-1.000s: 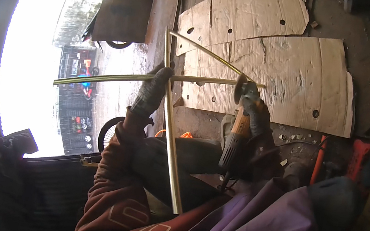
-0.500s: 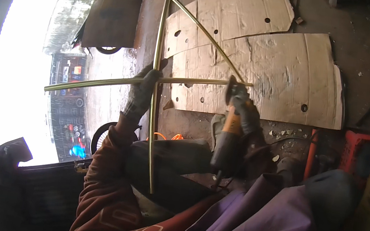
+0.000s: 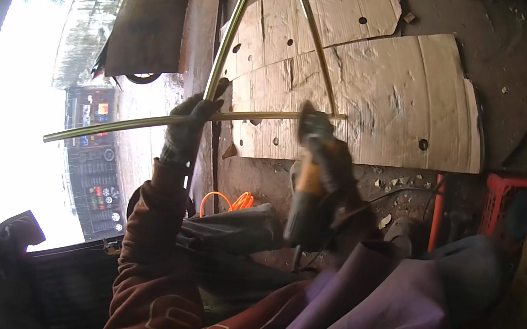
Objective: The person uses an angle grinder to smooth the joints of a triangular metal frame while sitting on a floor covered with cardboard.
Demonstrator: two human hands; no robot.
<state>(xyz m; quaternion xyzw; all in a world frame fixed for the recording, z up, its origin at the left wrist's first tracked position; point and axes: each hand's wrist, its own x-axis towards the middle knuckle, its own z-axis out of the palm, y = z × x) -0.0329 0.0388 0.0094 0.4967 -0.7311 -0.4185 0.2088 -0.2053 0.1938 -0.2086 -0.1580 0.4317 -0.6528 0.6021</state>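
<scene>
Post (image 3: 235, 29) swinging up and away now — its top, in view half a second back, has run off the upper edge, and so has the far end of the strut (image 3: 315, 35). Crossbar (image 3: 257, 116) has slid a little leftward with them and lies across the middle, its left end out over the bright doorway, its right end above the cardboard (image 3: 389, 109). Left hand (image 3: 187, 125), gloved, is curled firmly round the metal where post and crossbar cross, and that grip looks like the pivot for the whole turn. Right hand (image 3: 334, 162), gloved too, is wrapped round the head of the grinder (image 3: 310, 175), fingers closed, body of the tool hanging down toward the knees. Disc (image 3: 306, 119) has travelled along with the crossbar and sits right at it, just left of where the strut comes down to meet it — touching or a hair clear, that blur won't let me say. So the angle of the post is what's changing, while the tool keeps to the same end of the crossbar; the work, by my reading, remains centred on that corner. Below the left hand the post's lower end is mostly lost behind the sleeve. Orange cable (image 3: 244, 201) shows more fully on the floor now, beside the knee.
</scene>
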